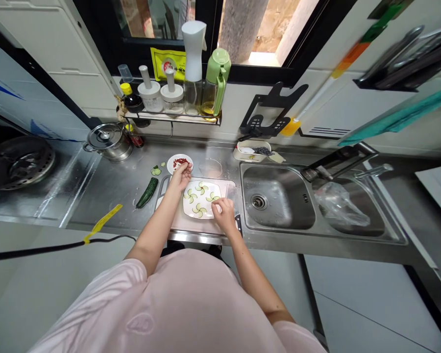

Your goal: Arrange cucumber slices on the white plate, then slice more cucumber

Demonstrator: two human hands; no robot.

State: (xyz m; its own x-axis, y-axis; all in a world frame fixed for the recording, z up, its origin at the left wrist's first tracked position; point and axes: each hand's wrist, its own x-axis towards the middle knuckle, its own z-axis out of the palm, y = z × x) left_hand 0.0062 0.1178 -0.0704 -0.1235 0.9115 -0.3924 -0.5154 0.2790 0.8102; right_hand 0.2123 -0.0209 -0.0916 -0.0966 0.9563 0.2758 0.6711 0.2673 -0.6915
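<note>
Bright daylight enters through the window (250, 34) at 12 o'clock; pale glare streaks the steel surface (106, 196) toward 9 o'clock, and shadows are faint. Blur smears the utensil rack (400, 59) at 2 o'clock. Wide-angle distortion bends the frame edges; the centre around the hands (202, 196) stays sharp.

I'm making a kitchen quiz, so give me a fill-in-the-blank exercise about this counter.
The left hand is over a small white dish of ____ bits.
The right hand is at a white plate of cucumber slices, with a dark cucumber piece lying to the plate's ____.
A clear plastic bag lies in the ____ basin of the steel sink.

Missing words: red; left; right.
</note>
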